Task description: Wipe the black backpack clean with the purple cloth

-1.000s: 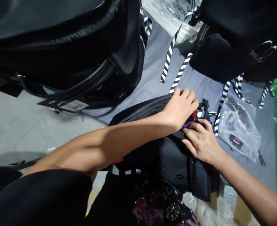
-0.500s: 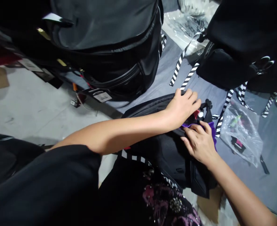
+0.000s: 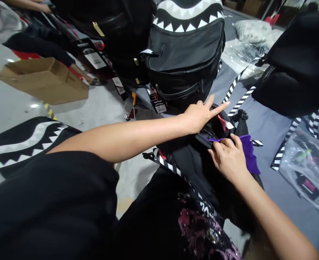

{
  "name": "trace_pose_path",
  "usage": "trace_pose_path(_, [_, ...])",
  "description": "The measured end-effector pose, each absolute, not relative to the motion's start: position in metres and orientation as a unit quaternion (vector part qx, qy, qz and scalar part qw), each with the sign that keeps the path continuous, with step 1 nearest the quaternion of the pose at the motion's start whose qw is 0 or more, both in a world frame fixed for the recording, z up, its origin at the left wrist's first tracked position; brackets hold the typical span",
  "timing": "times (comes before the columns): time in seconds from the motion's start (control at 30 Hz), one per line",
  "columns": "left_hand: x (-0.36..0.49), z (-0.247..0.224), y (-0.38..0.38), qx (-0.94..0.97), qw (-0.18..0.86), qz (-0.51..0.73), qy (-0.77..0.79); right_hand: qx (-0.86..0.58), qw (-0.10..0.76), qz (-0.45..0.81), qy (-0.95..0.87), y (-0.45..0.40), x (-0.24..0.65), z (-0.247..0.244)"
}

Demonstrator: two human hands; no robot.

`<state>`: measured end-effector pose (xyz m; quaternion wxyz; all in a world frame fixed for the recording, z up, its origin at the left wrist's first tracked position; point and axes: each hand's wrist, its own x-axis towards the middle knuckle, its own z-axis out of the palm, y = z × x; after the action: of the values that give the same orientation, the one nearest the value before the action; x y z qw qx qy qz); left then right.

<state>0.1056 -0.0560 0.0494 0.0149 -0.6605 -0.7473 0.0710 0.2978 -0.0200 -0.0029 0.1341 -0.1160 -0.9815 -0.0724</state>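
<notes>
A black backpack lies across my lap and the edge of the grey-covered table, its top unzipped. Over the near rim of its opening, my right hand has its fingers bent and gripping. Purple cloth spills out beside that hand. My left hand is above the far side of the opening, with two fingers stretched apart; its other fingers are partly hidden. Just below those fingertips shows a red and white piece inside the bag. A black-and-white striped strap runs along the bag's near side.
Black backpacks with shark-teeth prints stand ahead and lie at left. Another dark backpack is at right. A clear plastic bag lies on the table. A cardboard box and a person's leg are at upper left.
My left hand has lifted off the bag's far edge and spread its fingers. The opening gapes wider and more purple cloth shows. The view has tilted up and shifted left.
</notes>
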Motion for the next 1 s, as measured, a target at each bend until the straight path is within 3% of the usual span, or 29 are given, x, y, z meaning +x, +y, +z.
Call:
trace_pose_path(0.5, [0.091,0.013,-0.030,-0.687,0.019,0.014,-0.726,-0.143,0.139,-0.055,-0.978,0.001,0.294,-0.026])
trace_pose_path(0.77, [0.082,0.016,-0.019,-0.673,-0.060,0.057,-0.735,-0.124,0.145,-0.016,-0.981,0.008,0.300,-0.024])
trace_pose_path(1.0, [0.076,0.011,-0.013,-0.689,-0.057,0.040,-0.721,-0.090,0.065,-0.007,-0.994,0.017,0.265,-0.015])
